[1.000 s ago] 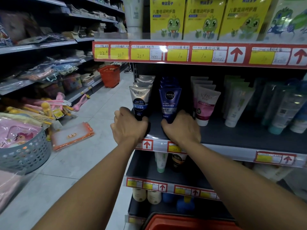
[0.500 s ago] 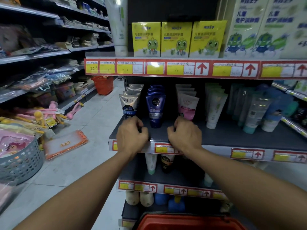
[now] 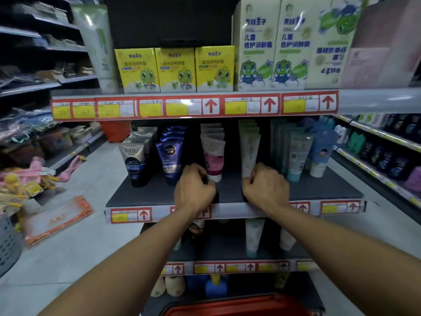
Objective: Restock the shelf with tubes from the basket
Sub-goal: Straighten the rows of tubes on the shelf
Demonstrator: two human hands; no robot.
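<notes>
The tubes stand in rows on the dark shelf [image 3: 159, 197] in front of you: a grey row [image 3: 134, 165] at the left end, a blue row [image 3: 170, 156] beside it, then a pink-and-white row [image 3: 213, 156] and a pale green row [image 3: 249, 151]. Your left hand [image 3: 194, 190] sits curled at the foot of the pink-and-white row, its fingers bent near the front tube's cap; whether it grips anything, you cannot tell. Your right hand [image 3: 265, 190] is curled the same way at the base of the pale green row, and its hold cannot be told either. Bare shelf shows between your two hands and along the front lip, where the red price strip [image 3: 131, 215] marks the edge. More tubes [image 3: 296, 153] crowd the right end. The upper shelf's edge [image 3: 193, 107] hangs just over the tube tops. The red basket [image 3: 227, 307] lies low at the bottom edge of the view, beneath your forearms.
</notes>
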